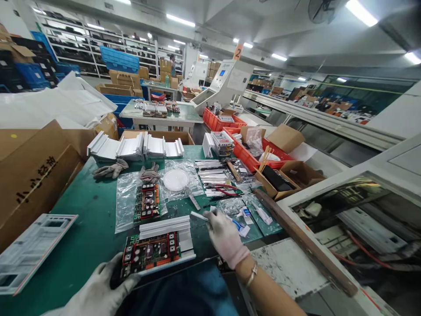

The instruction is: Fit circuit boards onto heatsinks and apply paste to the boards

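Observation:
My left hand (101, 283), in a pale glove, grips the left end of a circuit board (151, 251) with its thumb along the near edge. The board lies in a silver metal profile (186, 235) whose right end is bare. My right hand (223, 235), gloved too, is closed on a thin flat metal strip (199, 216) that points left, just beyond the profile's right end. Farther back, a second circuit board (147, 202) rests on a clear plastic bag (123, 206). Several metal strips (212, 173) lie in a pile beyond my right hand.
Metal profiles (131, 147) line the back of the green table (82, 219). Gloves (112, 170), a round white lid (176, 180), a hammer (234, 171) and red-handled pliers (226, 189) lie about. A wooden bar (296, 237) and red crates (243, 149) stand right; a cardboard box (33, 175) left.

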`<state>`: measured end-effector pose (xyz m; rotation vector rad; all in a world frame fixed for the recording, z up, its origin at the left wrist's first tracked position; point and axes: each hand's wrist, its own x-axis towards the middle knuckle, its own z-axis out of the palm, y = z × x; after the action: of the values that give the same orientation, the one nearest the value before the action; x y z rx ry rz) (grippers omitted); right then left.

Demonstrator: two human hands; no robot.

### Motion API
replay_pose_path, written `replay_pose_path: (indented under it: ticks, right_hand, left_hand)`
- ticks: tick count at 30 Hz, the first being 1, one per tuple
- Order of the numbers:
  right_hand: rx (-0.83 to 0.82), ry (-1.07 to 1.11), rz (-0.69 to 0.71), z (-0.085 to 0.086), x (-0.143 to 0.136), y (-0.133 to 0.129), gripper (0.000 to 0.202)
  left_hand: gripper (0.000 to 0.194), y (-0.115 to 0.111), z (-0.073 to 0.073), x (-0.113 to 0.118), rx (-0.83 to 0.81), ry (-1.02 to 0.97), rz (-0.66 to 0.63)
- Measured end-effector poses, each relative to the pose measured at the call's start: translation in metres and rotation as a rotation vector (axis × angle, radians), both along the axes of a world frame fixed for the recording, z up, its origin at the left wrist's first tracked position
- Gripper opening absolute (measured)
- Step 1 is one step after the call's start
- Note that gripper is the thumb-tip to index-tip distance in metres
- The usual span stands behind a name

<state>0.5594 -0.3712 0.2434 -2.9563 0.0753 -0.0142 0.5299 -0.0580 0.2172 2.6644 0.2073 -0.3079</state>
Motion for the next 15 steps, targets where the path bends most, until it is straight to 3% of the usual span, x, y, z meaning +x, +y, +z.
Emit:
replay_pose_path:
  ticks: [7, 11, 15]
  right_hand:
    - [-0.076, 0.021, 0.126, 0.015, 0.066, -0.033, 0.028]
    - [-0.126, 0.001, -0.018, 0.013, 0.094, -0.067, 0.024]
    - [-0.145, 0.056, -0.148, 0.0, 0.112, -0.088, 0.022]
  left_hand:
    - [0.082, -0.001, -0.008, -0.006, -0.034, 0.061, 0.022]
    - [0.073, 0.002, -0.01, -0.009, -0.061, 0.032, -0.01]
    - [0.069, -0.003, -0.003, -0.01, -0.042, 0.057, -0.028]
